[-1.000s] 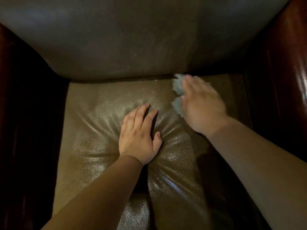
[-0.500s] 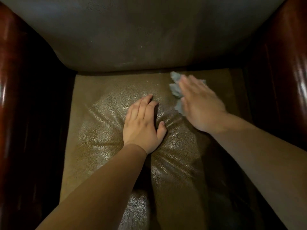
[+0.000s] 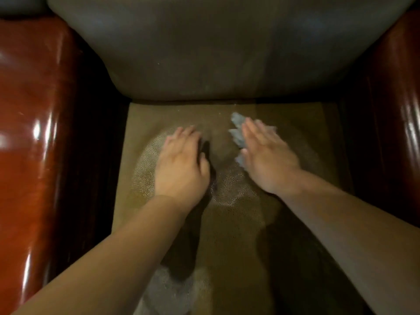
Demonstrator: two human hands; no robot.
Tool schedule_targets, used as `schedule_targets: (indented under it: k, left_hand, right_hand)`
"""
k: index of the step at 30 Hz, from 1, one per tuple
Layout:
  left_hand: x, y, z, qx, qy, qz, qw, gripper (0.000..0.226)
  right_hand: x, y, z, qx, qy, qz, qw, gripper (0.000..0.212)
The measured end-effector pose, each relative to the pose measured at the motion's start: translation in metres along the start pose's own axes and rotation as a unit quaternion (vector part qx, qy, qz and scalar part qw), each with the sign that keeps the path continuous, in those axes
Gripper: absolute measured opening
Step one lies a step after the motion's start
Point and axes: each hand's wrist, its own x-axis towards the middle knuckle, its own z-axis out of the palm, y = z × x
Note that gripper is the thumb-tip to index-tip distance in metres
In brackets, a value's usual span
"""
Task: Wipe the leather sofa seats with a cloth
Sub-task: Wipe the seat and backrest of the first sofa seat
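Pressing flat, the right hand [image 3: 268, 155] has its fingers straight over the cloth [image 3: 237, 130], which lies on the seat [image 3: 295, 123] near the backrest [image 3: 204, 53]. The left hand [image 3: 181, 164], also flat and holding nothing, braces on the seat beside it. With no grip on the cloth, it could bunch or slip from under the palm, leaving the strip along the backrest unwiped.

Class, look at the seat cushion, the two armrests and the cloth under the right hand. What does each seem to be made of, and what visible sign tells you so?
Seat cushion: probably leather or a leather look-alike, olive-brown, with pebbled grain and a soft sheen.
Armrests: glossy red-brown, likely polished leather or lacquered wood; the bright streaked highlights leave it open.
Cloth: pale grey, matte, crumpled fabric; blur hides the weave.
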Motion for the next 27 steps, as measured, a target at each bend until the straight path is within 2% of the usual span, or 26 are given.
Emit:
schedule_targets:
  k: [3,6,8,11,14,16,19,21,23,25,27]
  left_hand:
    - [-0.018,-0.057,-0.009,0.047,0.018,-0.103,0.993,0.067]
    - [-0.043,-0.097,0.003,0.02,-0.001,-0.186,0.982,0.074]
    - [-0.052,-0.106,0.015,0.001,0.014,-0.196,0.981,0.073]
    - [-0.052,-0.108,0.026,0.013,0.031,-0.184,0.982,0.076]
    - [-0.051,-0.11,0.025,0.007,0.027,-0.184,0.983,0.077]
    - [-0.051,-0.107,0.023,0.0,0.027,-0.182,0.983,0.077]
    - [-0.05,-0.107,0.027,0.0,0.037,-0.178,0.983,0.077]
    - [-0.05,-0.109,0.031,0.006,0.04,-0.177,0.983,0.078]
    - [-0.051,-0.11,0.033,0.011,0.044,-0.175,0.983,0.078]
    - [-0.051,-0.11,0.034,0.012,0.043,-0.175,0.984,0.078]
    - [-0.052,-0.111,0.035,0.012,0.041,-0.174,0.984,0.078]
  right_hand:
    - [0.004,0.031,-0.005,-0.007,-0.002,0.109,0.994,0.064]
    - [0.019,0.002,-0.001,0.016,0.013,0.176,0.984,0.066]
    - [0.024,-0.045,0.011,0.027,0.027,0.127,0.991,0.067]
    - [0.019,-0.104,0.027,0.032,0.013,-0.002,0.999,0.065]
    - [0.018,-0.095,0.024,0.013,-0.005,-0.046,0.999,0.065]
    - [0.021,-0.063,0.015,0.005,0.011,-0.002,1.0,0.065]
    - [0.039,-0.021,0.002,0.01,0.023,0.112,0.993,0.064]
    - [0.057,-0.024,0.001,0.02,0.035,0.151,0.988,0.064]
    - [0.069,-0.052,0.007,0.029,0.046,0.121,0.991,0.07]
    - [0.065,-0.093,0.018,0.02,0.044,0.03,0.998,0.073]
    - [0.048,-0.125,0.025,-0.003,0.018,-0.053,0.998,0.067]
